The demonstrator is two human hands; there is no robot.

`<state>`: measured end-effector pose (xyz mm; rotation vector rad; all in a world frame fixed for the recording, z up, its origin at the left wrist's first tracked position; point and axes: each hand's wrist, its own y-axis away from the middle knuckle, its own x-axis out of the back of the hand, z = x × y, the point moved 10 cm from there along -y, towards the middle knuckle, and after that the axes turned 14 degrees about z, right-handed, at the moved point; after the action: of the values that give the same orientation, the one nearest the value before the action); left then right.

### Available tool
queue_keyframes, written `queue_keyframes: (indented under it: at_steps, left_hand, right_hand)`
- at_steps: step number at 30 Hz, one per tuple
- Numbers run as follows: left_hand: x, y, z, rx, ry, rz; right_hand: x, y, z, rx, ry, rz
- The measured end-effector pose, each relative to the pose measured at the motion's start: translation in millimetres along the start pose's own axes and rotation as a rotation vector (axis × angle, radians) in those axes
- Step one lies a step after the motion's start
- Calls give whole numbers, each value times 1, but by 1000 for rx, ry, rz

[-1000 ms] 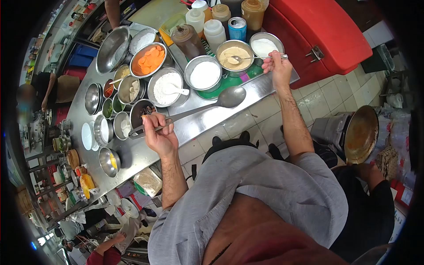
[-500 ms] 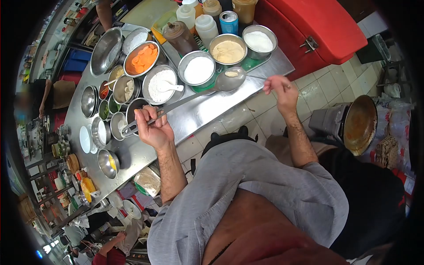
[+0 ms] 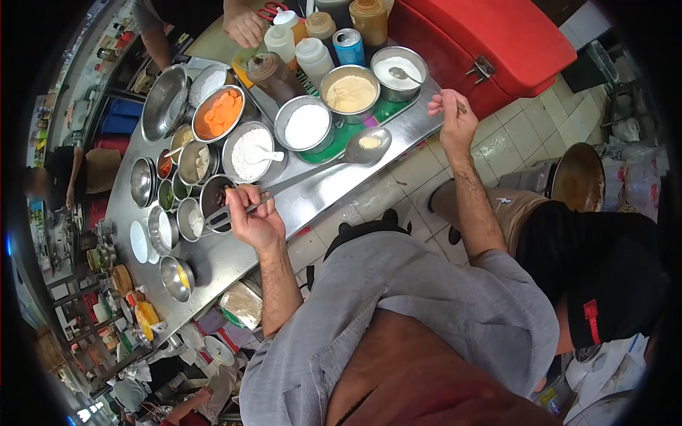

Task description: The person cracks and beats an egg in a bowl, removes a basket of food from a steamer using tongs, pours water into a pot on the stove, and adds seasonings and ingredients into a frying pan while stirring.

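Note:
My left hand (image 3: pixel 257 219) is closed round the slotted handle of a large metal serving spoon (image 3: pixel 312 175). A small heap of pale yellow powder (image 3: pixel 369 142) lies in that spoon's bowl, which hangs over the table's front edge. Pinched in my right hand (image 3: pixel 456 122) is a small metal teaspoon (image 3: pixel 402 74), its tip in a metal bowl of white powder (image 3: pixel 392 64). Beside it stand a bowl of tan powder (image 3: pixel 351 92) and another bowl of white powder (image 3: pixel 307 128). A white spoon (image 3: pixel 264 155) rests in a bowl of white flour (image 3: pixel 246 150).
Squeeze bottles (image 3: pixel 312 58) and a blue can (image 3: pixel 348 47) stand behind the bowls. Sliced carrots (image 3: pixel 223 113) fill a bowl to the left. Another person's hand (image 3: pixel 244 28) is at the table's far side. A red cooler (image 3: pixel 490 42) stands right; a person in black (image 3: pixel 590 248) is close by.
My right hand has moved up with the teaspoon from beside the serving spoon to the white powder bowl. Another person's hand has appeared behind the bottles. The person on my right shows more.

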<state>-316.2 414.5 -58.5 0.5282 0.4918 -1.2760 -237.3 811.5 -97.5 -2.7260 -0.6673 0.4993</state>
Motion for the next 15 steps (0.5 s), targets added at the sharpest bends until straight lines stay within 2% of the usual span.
queue_keyframes:
  at_steps: [1,3,7,9,13,15]
  left_hand:
    - [2,1,-2,4,-13,11]
    - [2,3,-3,13,-4,6]
    - [5,5,-7,23,-27,29]
    - [7,5,-10,22,-33,42]
    - [2,2,-14,25,5,14]
    - [-2,1,-16,26,5,9]
  right_hand:
    - [-2,-4,4,1,-3,0]
    - [-11,-7,8,93,183,-55]
    - [-22,-9,23,101,226,-114]
    - [-23,-7,34,-17,226,-74]
    - [-25,-5,48,-101,203,-18]
    - [-17,-6,59,-256,55,93]
